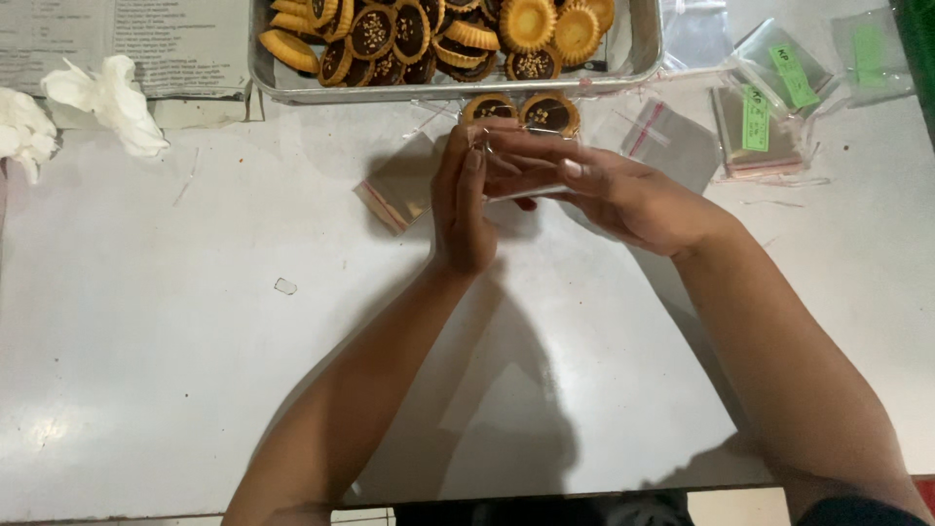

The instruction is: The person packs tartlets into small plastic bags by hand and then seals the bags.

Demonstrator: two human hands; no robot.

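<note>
Both my hands meet over the far middle of the white table (pixel 195 370). My left hand (pixel 460 209) and my right hand (pixel 609 195) pinch a small clear plastic bag (pixel 526 185) between their fingers. Two chocolate-filled tarts (pixel 521 112) sit side by side just beyond my fingertips; whether they lie inside the bag I cannot tell. Behind them stands a metal tray (pixel 643 49) heaped with several similar tarts, some filled with chocolate, some turned over.
Empty clear bags with red strips lie at left (pixel 394 195) and right (pixel 672 141) of my hands. Bags with green labels (pixel 769 117) sit far right. White crumpled tissue (pixel 112 102) and a printed paper sheet (pixel 146 44) lie far left.
</note>
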